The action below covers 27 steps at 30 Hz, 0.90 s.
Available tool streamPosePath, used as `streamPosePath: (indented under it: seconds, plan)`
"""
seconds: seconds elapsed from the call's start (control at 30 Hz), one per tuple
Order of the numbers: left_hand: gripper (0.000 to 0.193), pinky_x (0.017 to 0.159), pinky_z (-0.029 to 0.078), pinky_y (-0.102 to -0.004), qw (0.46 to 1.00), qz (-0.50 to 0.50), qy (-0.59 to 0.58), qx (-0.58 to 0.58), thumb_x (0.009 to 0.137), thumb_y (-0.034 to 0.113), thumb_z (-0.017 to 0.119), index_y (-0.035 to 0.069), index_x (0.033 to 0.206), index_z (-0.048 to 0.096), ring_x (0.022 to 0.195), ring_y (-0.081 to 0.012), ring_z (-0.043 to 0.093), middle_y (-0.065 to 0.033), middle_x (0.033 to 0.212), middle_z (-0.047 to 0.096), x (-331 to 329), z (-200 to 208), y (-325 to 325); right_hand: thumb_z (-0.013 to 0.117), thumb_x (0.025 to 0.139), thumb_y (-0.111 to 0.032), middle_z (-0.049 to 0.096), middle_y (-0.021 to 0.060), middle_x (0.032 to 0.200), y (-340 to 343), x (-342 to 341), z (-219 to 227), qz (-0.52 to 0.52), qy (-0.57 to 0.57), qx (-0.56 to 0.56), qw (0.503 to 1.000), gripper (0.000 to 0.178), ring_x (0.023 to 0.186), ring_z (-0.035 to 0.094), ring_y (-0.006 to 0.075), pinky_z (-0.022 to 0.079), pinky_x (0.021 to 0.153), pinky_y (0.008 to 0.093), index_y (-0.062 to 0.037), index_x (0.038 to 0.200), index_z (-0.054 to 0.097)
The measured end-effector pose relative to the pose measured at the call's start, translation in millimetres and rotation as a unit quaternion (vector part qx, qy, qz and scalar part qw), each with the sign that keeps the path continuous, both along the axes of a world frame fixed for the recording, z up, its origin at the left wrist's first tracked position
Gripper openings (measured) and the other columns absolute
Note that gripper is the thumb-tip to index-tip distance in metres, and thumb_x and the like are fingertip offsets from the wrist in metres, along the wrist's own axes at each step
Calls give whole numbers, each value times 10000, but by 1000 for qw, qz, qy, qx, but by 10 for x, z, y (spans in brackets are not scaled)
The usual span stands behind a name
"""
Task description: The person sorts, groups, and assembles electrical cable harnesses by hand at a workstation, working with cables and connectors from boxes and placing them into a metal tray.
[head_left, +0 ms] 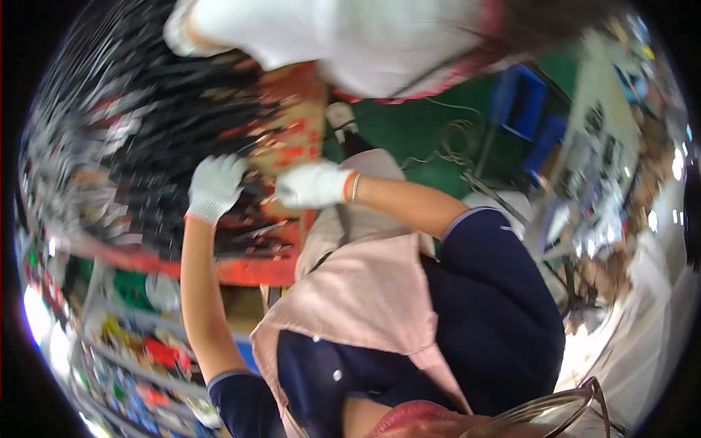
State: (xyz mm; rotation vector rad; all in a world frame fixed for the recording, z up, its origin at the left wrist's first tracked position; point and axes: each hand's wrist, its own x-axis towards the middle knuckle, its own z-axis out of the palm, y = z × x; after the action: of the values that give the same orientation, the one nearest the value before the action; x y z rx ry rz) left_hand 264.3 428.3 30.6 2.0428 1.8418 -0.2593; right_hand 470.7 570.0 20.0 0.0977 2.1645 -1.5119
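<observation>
My left hand (217, 187), in a white knit glove, is over the near right part of a wide heap of thin black strips (168, 139). Its fingers are bent and closed; what is in them is hidden. To its right is my right hand (312, 185), gloved in white with an orange cuff, closed like a fist with its fingertips toward the left hand. Whatever it grips cannot be made out. Between the hands, black strips with copper-coloured ends (264, 191) lie blurred on the red table (255, 272).
Across the table, a person in white (328, 36) leans in, a white glove (182, 33) at the heap's far side. A coiled cable (458, 136) lies on the green floor. Blue crates (520, 102) and a cluttered bench (584, 168) stand right; a loaded shelf rack (139, 350) is lower left.
</observation>
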Motion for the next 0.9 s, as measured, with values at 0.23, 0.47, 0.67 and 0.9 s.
streamPosePath:
  seconds: [0.23, 0.47, 0.67, 0.9]
  plan:
    - [520, 758, 444, -421, 997, -18, 65, -49, 630, 280, 806, 117, 1053, 551, 929, -268, 590, -80, 997, 603, -7, -164, 95, 494, 995, -362, 612, 5, 749, 402, 1814, 62, -581, -176, -439, 662, 288, 630, 586, 99, 408, 463, 217, -121, 874, 597]
    - [617, 846, 450, -448, 999, 38, 28, 15, 663, 278, 779, 134, 1224, 566, 1035, -308, 586, -99, 1152, 627, 144, -14, -66, 551, 988, -356, 645, 44, 832, 238, 2646, -282, -736, 75, -562, 369, 262, 700, 624, 151, 464, 468, 227, -111, 921, 617]
    - [504, 963, 432, -472, 974, 195, 60, 102, 845, 312, 663, 84, 1285, 569, 1116, -329, 579, -133, 1217, 628, 527, 430, -331, 667, 921, -345, 621, 28, 821, 1280, 3658, -849, -780, 261, -567, 45, 240, 763, 620, 175, 487, 518, 217, -114, 894, 609]
    - [492, 946, 457, -444, 938, 180, 117, 272, 892, 360, 614, 70, 1289, 581, 1061, -338, 615, -143, 1176, 658, 137, 309, -1246, 552, 908, -589, 152, 273, 1554, 2765, 4643, -1051, -945, 83, -316, 3, 924, 1405, 273, 448, 326, 1054, 690, -26, 1521, 152]
